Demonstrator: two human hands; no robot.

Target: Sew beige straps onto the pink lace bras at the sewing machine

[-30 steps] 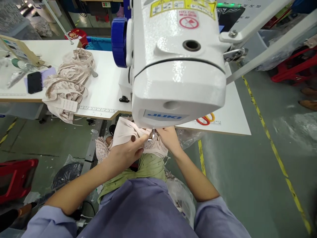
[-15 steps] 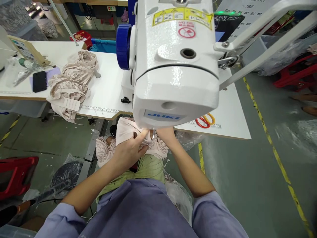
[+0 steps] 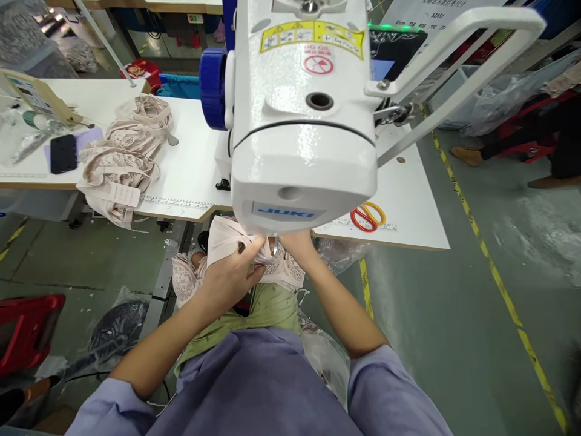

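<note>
A white Juki sewing machine point(image 3: 299, 121) fills the middle of the view, and its head hides the needle area. Under it my left hand point(image 3: 233, 275) is closed on a pale pink lace garment point(image 3: 222, 242), thumb and fingers pinching the fabric by the needle. My right hand point(image 3: 297, 242) rests on the same garment just right of the needle; its fingers are mostly hidden under the machine head. The garment's lace edge point(image 3: 184, 281) hangs down towards my lap.
A pile of similar pink lace garments point(image 3: 127, 154) lies on the white table point(image 3: 190, 163) at the left, beside a black phone point(image 3: 63, 153). Red and yellow scissors point(image 3: 367, 216) lie near the table's front edge. A red stool point(image 3: 27, 330) stands on the floor at the left. Another person's legs point(image 3: 512, 145) are at the far right.
My hands stay at the needle; the left thumb has shifted slightly along the fabric. The view has drifted left and another person's legs have come into sight at the right.
</note>
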